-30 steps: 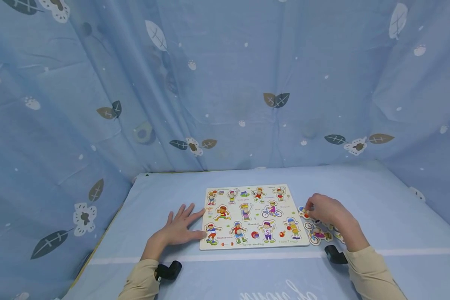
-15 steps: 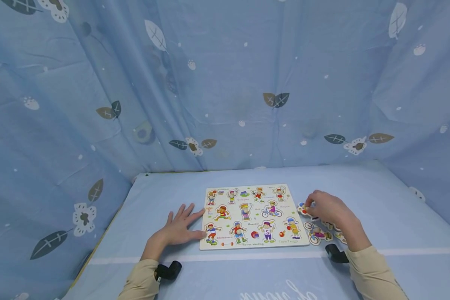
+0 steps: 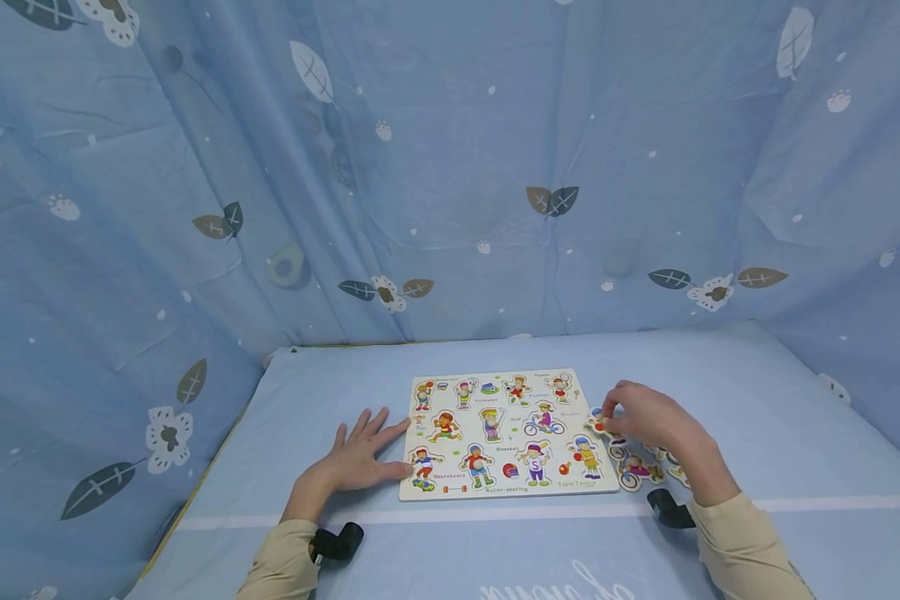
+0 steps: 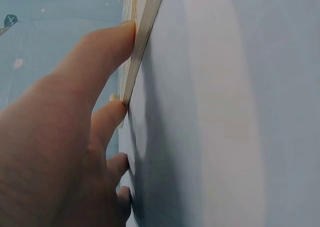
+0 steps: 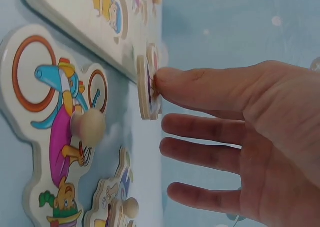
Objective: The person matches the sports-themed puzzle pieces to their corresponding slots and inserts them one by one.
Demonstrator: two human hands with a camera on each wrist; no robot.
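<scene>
A white wooden peg puzzle board (image 3: 603,482) with colourful sports figures lies flat on the table. My left hand (image 3: 360,460) is spread at its left side; in the left wrist view the thumb (image 4: 107,44) and a finger (image 4: 111,118) touch the board's edge. My right hand (image 3: 648,417) pinches a puzzle piece (image 5: 145,87) between thumb and index finger, the other fingers stretched out. That piece is held off the table, tilted, beside the board's right edge. Its knob is hidden by the fingertips. Below the right hand lies a cyclist puzzle piece (image 5: 60,137) with a round wooden knob.
More loose puzzle pieces (image 3: 675,471) lie right of the board, partly under the right hand and forearm. Blue patterned cloth (image 3: 450,250) hangs behind and beside the table. Each wrist bears a black camera mount (image 3: 337,542).
My right hand has moved slightly left with the pinched puzzle piece, from the loose pieces to the board's right edge. The left hand has stayed in place.
</scene>
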